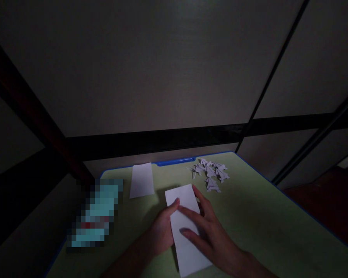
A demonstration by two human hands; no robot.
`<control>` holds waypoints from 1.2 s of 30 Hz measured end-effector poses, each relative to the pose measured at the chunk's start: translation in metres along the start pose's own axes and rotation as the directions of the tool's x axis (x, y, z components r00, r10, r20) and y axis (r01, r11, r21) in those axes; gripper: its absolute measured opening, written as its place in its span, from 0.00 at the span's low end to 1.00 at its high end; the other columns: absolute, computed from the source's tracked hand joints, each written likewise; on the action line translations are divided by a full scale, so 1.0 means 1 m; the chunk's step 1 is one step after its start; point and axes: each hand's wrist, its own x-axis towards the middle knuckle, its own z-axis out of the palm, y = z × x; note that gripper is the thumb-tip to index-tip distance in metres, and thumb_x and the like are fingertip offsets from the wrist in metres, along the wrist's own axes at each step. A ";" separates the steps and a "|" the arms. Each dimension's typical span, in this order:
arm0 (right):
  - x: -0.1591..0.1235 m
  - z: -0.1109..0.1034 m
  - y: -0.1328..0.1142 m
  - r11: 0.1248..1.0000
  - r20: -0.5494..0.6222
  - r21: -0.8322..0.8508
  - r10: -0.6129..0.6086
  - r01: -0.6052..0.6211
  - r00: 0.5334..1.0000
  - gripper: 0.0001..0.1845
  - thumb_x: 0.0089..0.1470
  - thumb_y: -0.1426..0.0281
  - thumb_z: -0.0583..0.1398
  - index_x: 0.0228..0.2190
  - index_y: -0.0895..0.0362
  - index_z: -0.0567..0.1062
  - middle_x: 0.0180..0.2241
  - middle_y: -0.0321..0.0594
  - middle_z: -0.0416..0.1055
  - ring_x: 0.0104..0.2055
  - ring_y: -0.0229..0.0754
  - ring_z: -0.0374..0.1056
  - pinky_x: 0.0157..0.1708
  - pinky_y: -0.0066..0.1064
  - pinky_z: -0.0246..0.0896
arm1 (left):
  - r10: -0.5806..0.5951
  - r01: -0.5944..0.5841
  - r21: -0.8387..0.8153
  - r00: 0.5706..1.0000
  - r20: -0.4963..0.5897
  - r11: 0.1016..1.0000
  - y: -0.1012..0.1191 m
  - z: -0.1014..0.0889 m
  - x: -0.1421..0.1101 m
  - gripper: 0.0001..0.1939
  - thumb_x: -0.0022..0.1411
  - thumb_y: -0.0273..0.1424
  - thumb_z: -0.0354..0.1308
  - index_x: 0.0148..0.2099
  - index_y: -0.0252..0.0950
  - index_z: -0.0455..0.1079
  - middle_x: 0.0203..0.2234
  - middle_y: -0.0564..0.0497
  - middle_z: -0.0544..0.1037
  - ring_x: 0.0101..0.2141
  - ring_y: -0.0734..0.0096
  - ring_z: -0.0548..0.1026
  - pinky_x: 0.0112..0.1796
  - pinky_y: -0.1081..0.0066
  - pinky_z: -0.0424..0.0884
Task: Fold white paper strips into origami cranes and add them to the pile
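A long white sheet of paper (188, 253) is held just over the table in front of me, tilted slightly, its far end pointing away. My left hand (164, 229) grips its left edge, thumb on top and the other fingers hidden underneath. Across its right side lies my right hand (211, 229), with a fingertip near the left thumb and another finger at the far right corner. Whether the sheet is folded double I cannot tell. Beyond the right hand sit several small folded paper figures (211, 172) in a cluster.
A stack or sheet of white paper (142, 179) lies at the table's back left. A pixelated bluish item (100, 212) is at the left edge. The pale green table (263, 216) has a blue rim and a blue tray (176, 161) at the back, against a panelled wall (162, 77).
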 end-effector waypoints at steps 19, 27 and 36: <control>0.015 0.001 0.017 0.539 -0.006 0.788 0.490 -0.298 0.871 0.11 0.38 0.65 0.60 0.25 0.59 0.66 0.19 0.31 0.59 0.18 0.30 0.55 0.14 0.20 0.49 | 0.010 -0.001 0.096 0.995 -0.102 0.995 -0.004 -0.003 0.003 0.16 0.51 0.36 0.49 0.32 0.28 0.70 0.21 0.44 0.76 0.26 0.63 0.73 0.32 0.68 0.62; 0.014 0.001 0.021 0.453 0.002 0.833 0.570 -0.316 0.822 0.14 0.34 0.62 0.62 0.17 0.60 0.67 0.17 0.32 0.62 0.19 0.32 0.56 0.19 0.23 0.50 | 0.282 -0.228 0.318 0.950 -0.135 0.920 -0.009 -0.008 0.003 0.12 0.45 0.32 0.57 0.32 0.30 0.70 0.24 0.46 0.76 0.26 0.65 0.72 0.29 0.69 0.64; 0.013 0.002 0.031 0.442 -0.065 0.862 0.580 -0.247 0.812 0.10 0.39 0.66 0.60 0.19 0.60 0.66 0.16 0.30 0.60 0.18 0.30 0.54 0.19 0.21 0.47 | 0.518 -0.440 0.506 0.856 -0.016 0.742 -0.004 -0.009 0.008 0.11 0.43 0.25 0.57 0.34 0.30 0.69 0.28 0.46 0.76 0.29 0.65 0.72 0.29 0.72 0.64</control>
